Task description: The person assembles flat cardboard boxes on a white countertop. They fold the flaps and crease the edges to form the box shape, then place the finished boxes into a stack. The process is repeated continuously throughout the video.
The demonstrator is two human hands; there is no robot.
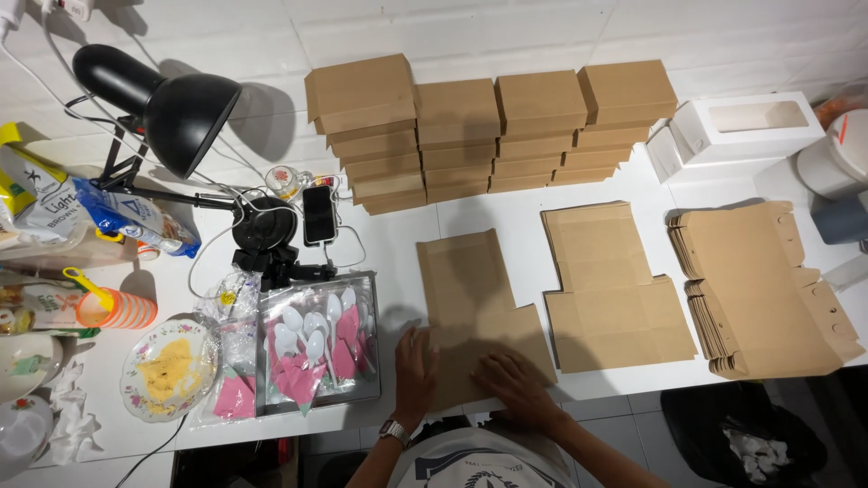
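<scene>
A flat brown cardboard box blank point(470, 298) lies on the white table point(398, 239) in front of me. My left hand point(414, 370), with a watch on the wrist, presses flat on the blank's near left part. My right hand point(514, 384) presses on its near edge, fingers spread. Neither hand grips anything. A second flat blank point(606, 289) lies just to the right, and a stack of flat blanks point(764, 298) sits further right.
Four stacks of folded brown boxes point(488, 136) stand against the back wall. A white window box point(737, 131) is at back right. A tray of plastic spoons and pink napkins point(316, 348), a black desk lamp point(172, 104), a phone point(318, 215), plates and food packets fill the left.
</scene>
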